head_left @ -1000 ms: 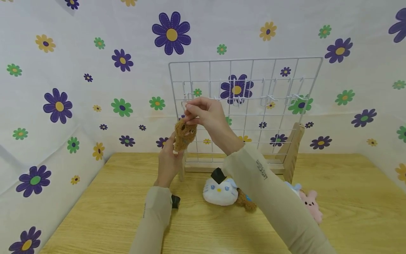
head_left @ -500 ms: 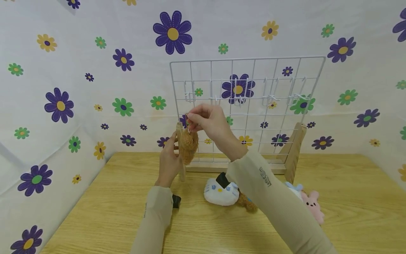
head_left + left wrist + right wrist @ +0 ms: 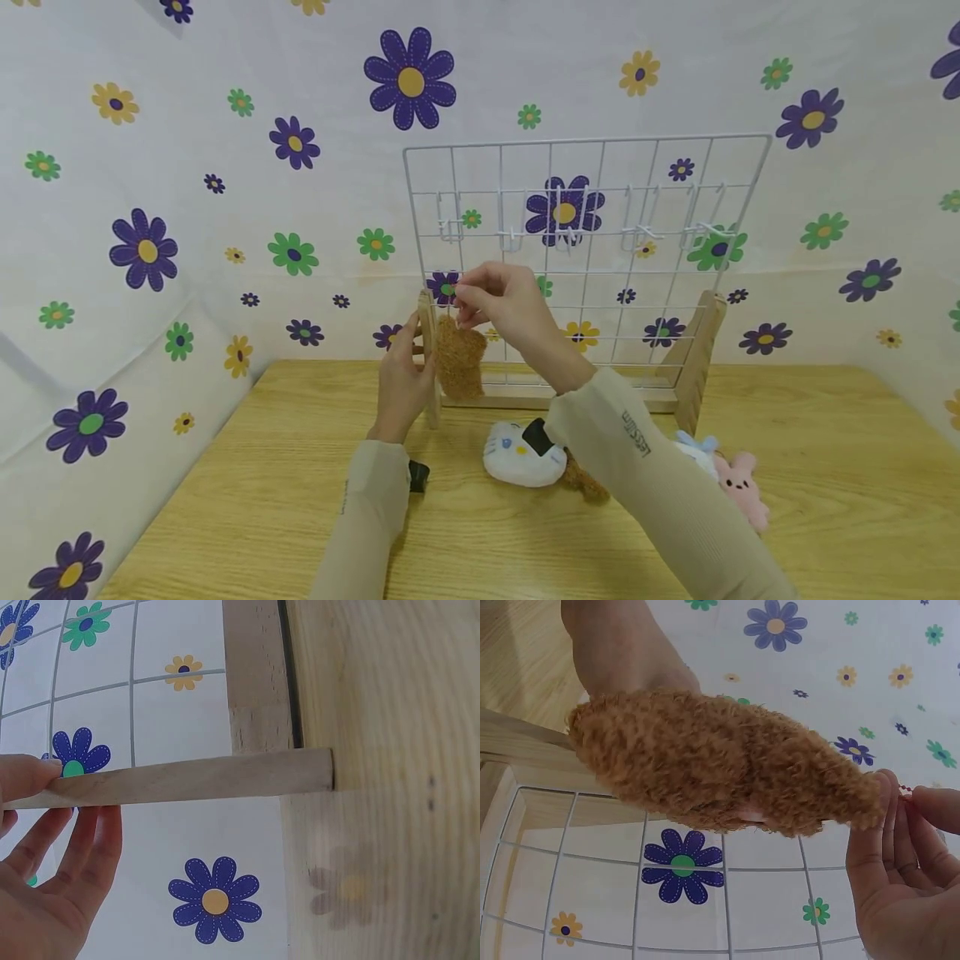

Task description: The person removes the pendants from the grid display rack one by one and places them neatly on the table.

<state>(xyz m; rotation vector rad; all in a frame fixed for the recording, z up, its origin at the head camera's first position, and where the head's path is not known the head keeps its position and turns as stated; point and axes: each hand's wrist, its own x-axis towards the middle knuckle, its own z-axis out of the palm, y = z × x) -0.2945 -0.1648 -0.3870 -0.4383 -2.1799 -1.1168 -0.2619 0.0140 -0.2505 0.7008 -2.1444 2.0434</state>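
Observation:
A curly brown plush charm (image 3: 460, 358) hangs from my right hand (image 3: 513, 308), in front of the lower left of a white wire grid rack (image 3: 551, 143). In the right wrist view, thumb and forefinger pinch a thin red bead chain (image 3: 906, 790) at the narrow end of the plush, whose back faces the camera. My left hand (image 3: 405, 379) grips the rack's left wooden post (image 3: 210, 778); the left wrist view shows the thumb on one side of it and the fingers on the other. Several white hooks (image 3: 570, 237) line the grid above, with nothing hanging on them.
On the wooden table (image 3: 247, 500) lie a white cat-face plush (image 3: 517, 467), another brown plush (image 3: 588, 483) partly behind the right sleeve, and a pink plush (image 3: 742, 492) beside a blue-and-white one (image 3: 699, 454). The rack's right wooden post (image 3: 701, 358) stands behind them.
My right hand has come down from the leftmost hook and slightly right, lowering the brown plush, which has turned its back to view. My left hand has gone from the plush to the post.

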